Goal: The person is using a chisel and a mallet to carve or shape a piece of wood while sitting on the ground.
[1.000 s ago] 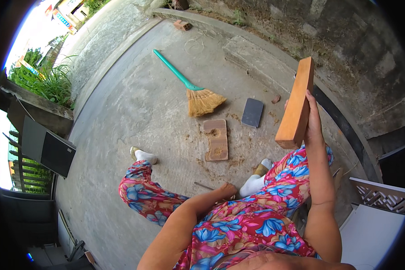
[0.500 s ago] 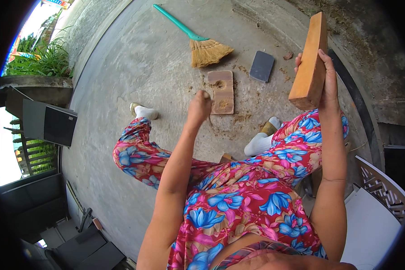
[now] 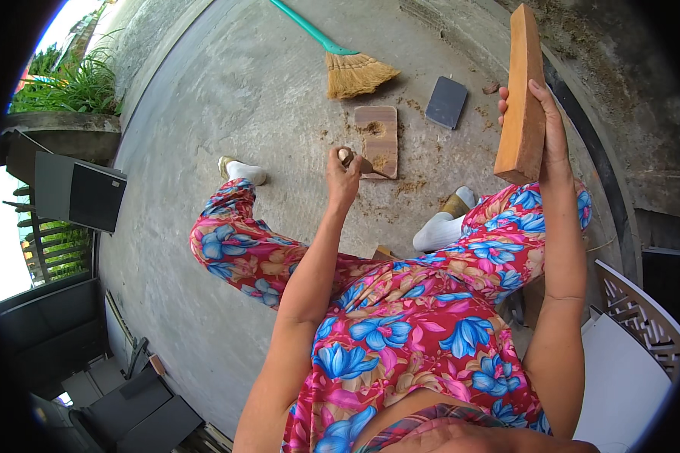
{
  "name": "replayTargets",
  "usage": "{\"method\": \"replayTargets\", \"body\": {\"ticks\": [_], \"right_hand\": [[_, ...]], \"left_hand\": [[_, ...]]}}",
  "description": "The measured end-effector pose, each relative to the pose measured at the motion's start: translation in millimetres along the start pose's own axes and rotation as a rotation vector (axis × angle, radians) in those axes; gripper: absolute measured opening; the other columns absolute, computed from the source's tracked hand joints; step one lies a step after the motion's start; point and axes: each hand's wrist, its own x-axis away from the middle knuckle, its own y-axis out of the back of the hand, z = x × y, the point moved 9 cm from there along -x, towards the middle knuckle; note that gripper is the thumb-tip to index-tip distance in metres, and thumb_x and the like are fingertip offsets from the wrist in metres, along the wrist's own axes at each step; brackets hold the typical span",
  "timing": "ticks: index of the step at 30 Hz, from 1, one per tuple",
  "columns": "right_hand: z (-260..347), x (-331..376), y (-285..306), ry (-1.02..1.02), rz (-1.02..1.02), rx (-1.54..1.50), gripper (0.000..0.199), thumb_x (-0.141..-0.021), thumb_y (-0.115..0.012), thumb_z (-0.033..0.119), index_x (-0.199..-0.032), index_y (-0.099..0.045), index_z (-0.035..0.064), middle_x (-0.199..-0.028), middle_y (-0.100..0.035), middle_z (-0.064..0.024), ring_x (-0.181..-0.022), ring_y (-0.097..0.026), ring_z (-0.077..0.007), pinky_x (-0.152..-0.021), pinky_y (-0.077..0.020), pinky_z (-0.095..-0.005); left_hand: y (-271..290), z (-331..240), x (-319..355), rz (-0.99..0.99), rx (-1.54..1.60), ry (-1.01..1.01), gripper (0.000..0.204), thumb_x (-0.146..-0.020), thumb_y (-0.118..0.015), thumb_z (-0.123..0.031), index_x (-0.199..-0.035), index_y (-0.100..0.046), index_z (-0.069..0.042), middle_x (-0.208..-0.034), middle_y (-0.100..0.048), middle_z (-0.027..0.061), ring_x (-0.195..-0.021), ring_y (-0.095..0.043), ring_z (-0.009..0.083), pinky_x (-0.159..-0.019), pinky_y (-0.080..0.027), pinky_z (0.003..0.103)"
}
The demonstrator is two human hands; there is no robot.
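Concrete floor (image 3: 166,226), outdoors; rough wall (image 3: 619,98) at upper right. Wooden board (image 3: 386,140) flat on floor, just below broom (image 3: 359,75); brown crumbs (image 3: 410,186) on and around board. Hands apart. Left hand (image 3: 343,181): fingers wrapped around hand tool (image 3: 345,155), round pale handle end showing; thin shaft points over lower part of board, contact not discernible. Right hand (image 3: 553,136): clamped on orange-brown wooden beam (image 3: 523,98), right of board. Dark grey slab (image 3: 446,102) on floor between board and beam.

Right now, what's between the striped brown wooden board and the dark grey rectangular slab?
Head view: scattered brown crumbs on grey concrete floor, between the board and the slab.
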Motion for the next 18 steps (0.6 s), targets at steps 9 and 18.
{"method": "replayTargets", "body": {"ticks": [9,18], "right_hand": [[-6,-6,9,0.016,-0.03,0.1,0.059,-0.088,-0.066,0.041,-0.125,-0.049,-0.001,-0.102,-0.065,-0.0136,-0.082,-0.068,-0.0171,-0.067,-0.0595,-0.0305],[-24,-9,1,-0.053,0.003,0.19,0.057,-0.087,-0.068,0.04,-0.126,-0.05,0.002,-0.1,-0.066,-0.0117,-0.082,-0.068,-0.0162,-0.066,-0.0591,-0.0292]], "left_hand": [[26,-51,-13,-0.087,0.017,-0.067,0.025,-0.088,-0.068,-0.008,-0.108,-0.053,-0.003,-0.09,-0.063,0.0113,-0.083,-0.062,0.0202,-0.075,-0.051,0.036],[-5,-32,9,-0.027,-0.198,0.018,0.03,-0.087,-0.072,-0.014,-0.109,-0.056,-0.004,-0.091,-0.065,0.0116,-0.087,-0.063,0.0207,-0.079,-0.05,0.035]]}}
